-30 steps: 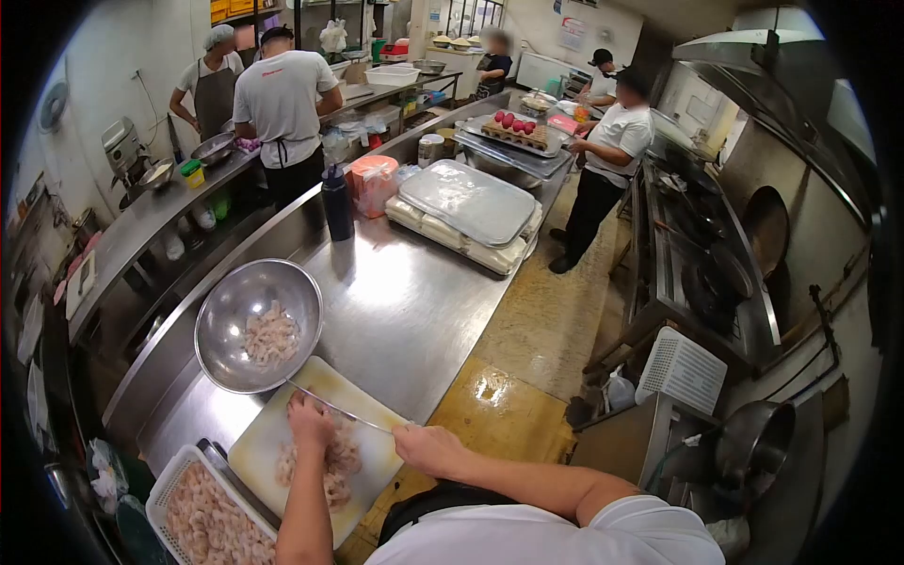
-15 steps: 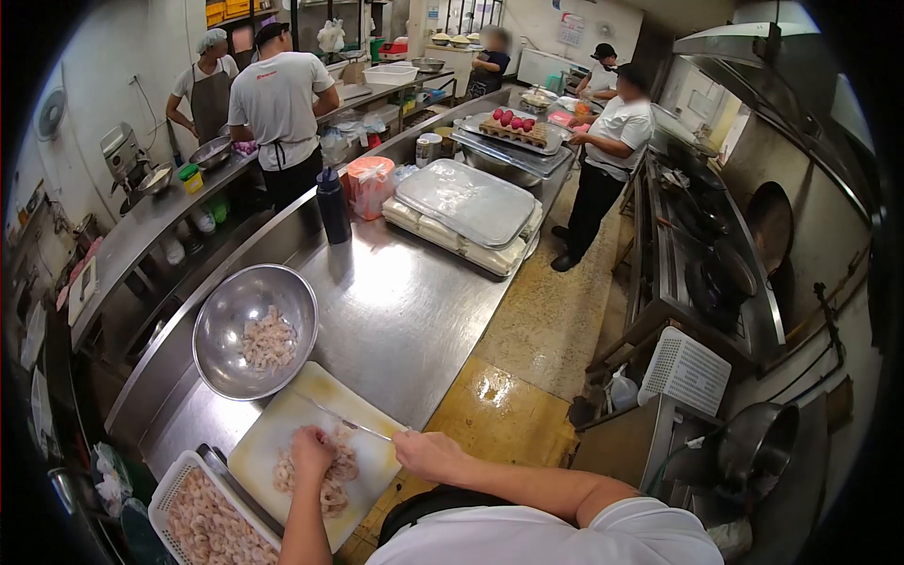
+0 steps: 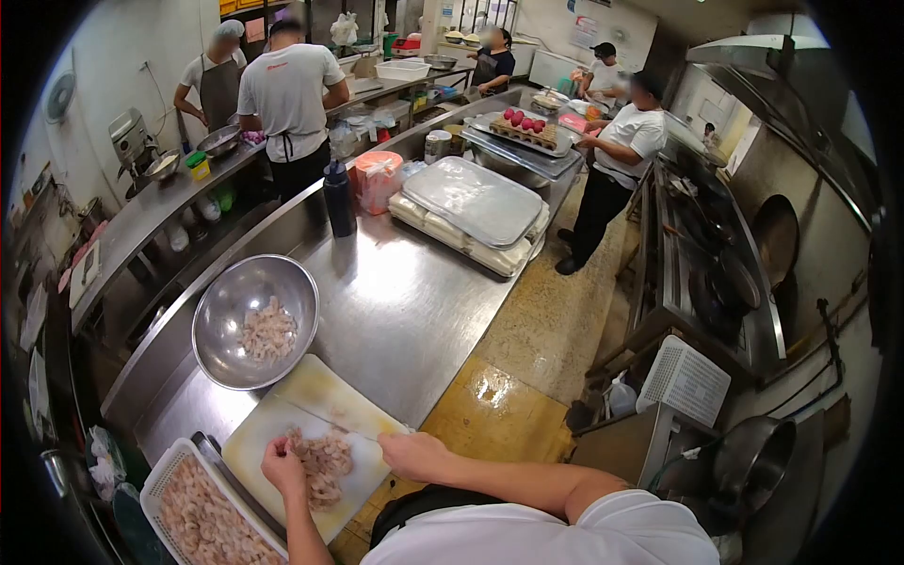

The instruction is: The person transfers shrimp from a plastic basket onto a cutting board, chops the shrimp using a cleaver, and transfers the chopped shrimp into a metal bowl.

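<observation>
My right hand [image 3: 414,458] is closed around the handle of a knife [image 3: 358,431], its thin blade pointing left across a yellowed white cutting board [image 3: 248,435]. A pile of peeled shrimp [image 3: 326,463] lies on the board, with a few bits beyond the blade. At the pile's left edge, my left hand [image 3: 284,467] has its fingers pinched together; whatever they hold is too small to make out. Beyond the board stands a steel bowl [image 3: 218,325] with some shrimp pieces [image 3: 269,331] inside. Left of the board, a white basket [image 3: 153,490] is full of shrimp.
Further along the steel counter [image 3: 405,325] are a dark squeeze bottle [image 3: 339,200], an orange tub in plastic [image 3: 378,181] and covered trays [image 3: 474,200]. Several co-workers stand around; one person [image 3: 621,141] is in the aisle at right, near the stoves [image 3: 706,245].
My left hand has moved left from over the shrimp pile to its edge, fingers pinched. My right hand, still gripping the knife, has shifted slightly left. The whole view has tilted a little.
</observation>
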